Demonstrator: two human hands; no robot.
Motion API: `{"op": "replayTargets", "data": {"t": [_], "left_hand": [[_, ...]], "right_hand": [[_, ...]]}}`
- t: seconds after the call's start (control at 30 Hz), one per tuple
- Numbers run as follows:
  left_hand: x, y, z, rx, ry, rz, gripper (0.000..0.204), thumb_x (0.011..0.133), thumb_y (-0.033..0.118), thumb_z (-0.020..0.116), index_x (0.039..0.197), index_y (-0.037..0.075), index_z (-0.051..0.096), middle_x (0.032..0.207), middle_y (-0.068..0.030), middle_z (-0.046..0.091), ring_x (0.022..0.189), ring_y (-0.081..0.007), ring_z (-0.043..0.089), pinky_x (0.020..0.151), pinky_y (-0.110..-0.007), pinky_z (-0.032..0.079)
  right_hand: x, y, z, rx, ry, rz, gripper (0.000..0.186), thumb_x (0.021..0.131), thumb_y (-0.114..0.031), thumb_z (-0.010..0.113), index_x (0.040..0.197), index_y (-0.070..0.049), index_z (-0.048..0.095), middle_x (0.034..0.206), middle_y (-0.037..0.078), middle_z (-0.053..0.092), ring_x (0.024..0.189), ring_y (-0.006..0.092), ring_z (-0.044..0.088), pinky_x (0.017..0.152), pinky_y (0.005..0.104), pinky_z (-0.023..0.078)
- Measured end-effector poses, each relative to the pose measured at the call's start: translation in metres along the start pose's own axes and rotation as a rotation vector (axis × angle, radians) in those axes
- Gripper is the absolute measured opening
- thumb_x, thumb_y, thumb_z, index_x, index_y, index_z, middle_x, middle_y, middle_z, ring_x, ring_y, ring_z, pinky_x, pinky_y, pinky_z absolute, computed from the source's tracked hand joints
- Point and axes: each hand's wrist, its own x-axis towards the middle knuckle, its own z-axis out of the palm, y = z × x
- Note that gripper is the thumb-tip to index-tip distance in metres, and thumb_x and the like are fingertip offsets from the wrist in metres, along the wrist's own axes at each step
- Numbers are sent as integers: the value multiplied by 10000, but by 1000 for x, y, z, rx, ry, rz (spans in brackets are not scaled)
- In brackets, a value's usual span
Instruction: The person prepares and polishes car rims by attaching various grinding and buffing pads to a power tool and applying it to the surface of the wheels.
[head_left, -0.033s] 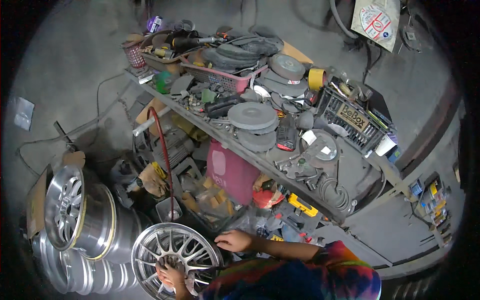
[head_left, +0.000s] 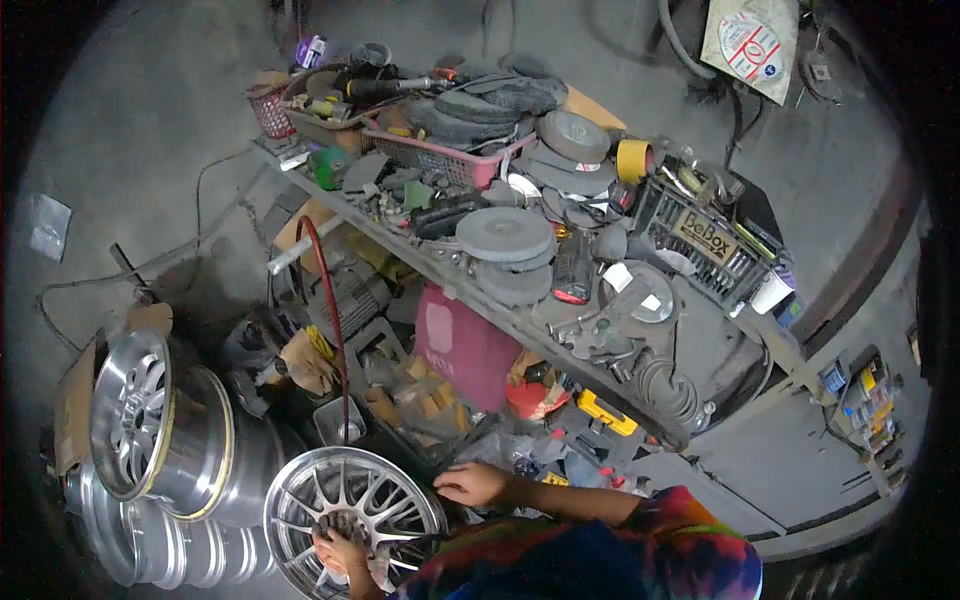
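A polished multi-spoke wheel lies face up at the lower middle. My left hand is over its hub and spokes, fingers bent on what looks like a pale crumpled cloth; the fingertips look darkened. At the wheel's upper right edge is my right hand, fingers loosely bent and apart, with nothing visible in them; whether it touches the rim is hard to tell.
More polished wheels stack at left. A long bench holds grinding discs, a pink basket and tools. Beneath are a pink container, a motor and a yellow case. A red hose hangs behind the wheel.
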Motion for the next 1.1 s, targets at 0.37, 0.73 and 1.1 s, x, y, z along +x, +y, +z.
{"op": "replayTargets", "data": {"t": [0.37, 0.73, 1.1], "left_hand": [[19, -40, 6, -122, 133, -137, 422, 919, 256, 476, 1244, -13, 501, 1213, -191, 551, 1061, -342, 568, 912, -425, 462], [9, 70, -193, -1611, -144, -7, 368, 814, 74, 485, 1151, -66, 531, 1078, -160, 608, 1006, -278, 594, 913, -375, 468], [-26, 206, -158, -2455, -631, 50, 458, 843, 257, 482, 1236, 26, 526, 1229, -125, 586, 1146, -292, 540, 1029, -426, 386]], "right_hand": [[-71, 44, -7, -121, 233, 204, 171, 852, -188, 635, 956, -57, 673, 872, 121, 687, 819, 263, 675, 739, 364, 536], [-45, -11, -1, 244, 130, 230, 319, 810, -93, 681, 1114, -16, 626, 1006, 85, 632, 847, 168, 603, 718, 287, 497], [7, -54, -10, 867, 102, 251, 624, 816, -129, 716, 1344, -33, 399, 1190, 91, 550, 1069, 148, 519, 916, 291, 423]]}}
